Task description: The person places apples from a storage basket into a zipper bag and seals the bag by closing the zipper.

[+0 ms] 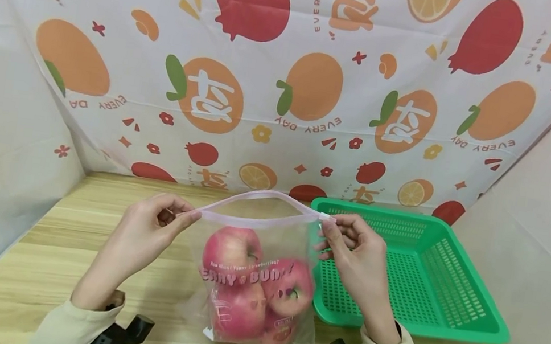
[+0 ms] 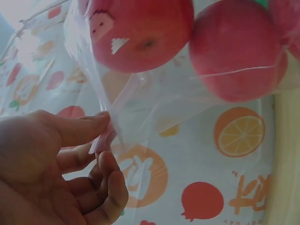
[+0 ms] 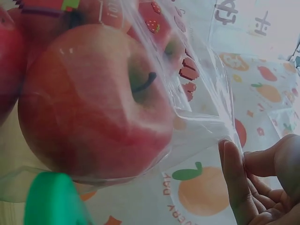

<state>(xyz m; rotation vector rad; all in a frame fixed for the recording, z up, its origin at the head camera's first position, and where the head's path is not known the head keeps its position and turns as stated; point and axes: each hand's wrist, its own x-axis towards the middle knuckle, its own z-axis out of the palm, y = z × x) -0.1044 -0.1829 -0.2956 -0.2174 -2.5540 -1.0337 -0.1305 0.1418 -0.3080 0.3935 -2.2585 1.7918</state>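
Note:
A clear zip bag (image 1: 266, 251) with pink print and a pink zip strip stands upright on the wooden table, several red apples (image 1: 238, 311) inside it. Its mouth gapes between the two hands. At the left end of the strip, my left hand (image 1: 152, 228) pinches the corner between thumb and forefinger, as the left wrist view also shows. My right hand (image 1: 358, 257) pinches the opposite corner, right at the white zip slider (image 1: 325, 217). Through the plastic in the right wrist view, one large apple (image 3: 93, 103) shows its stem.
A green plastic basket (image 1: 462, 332) with a slotted wall and mesh floor sits to the right, its near-left rim against the bag in the head view. Behind the wooden table (image 1: 95, 213) hangs a white cloth (image 1: 259, 95) printed with fruit. Pale walls flank both sides.

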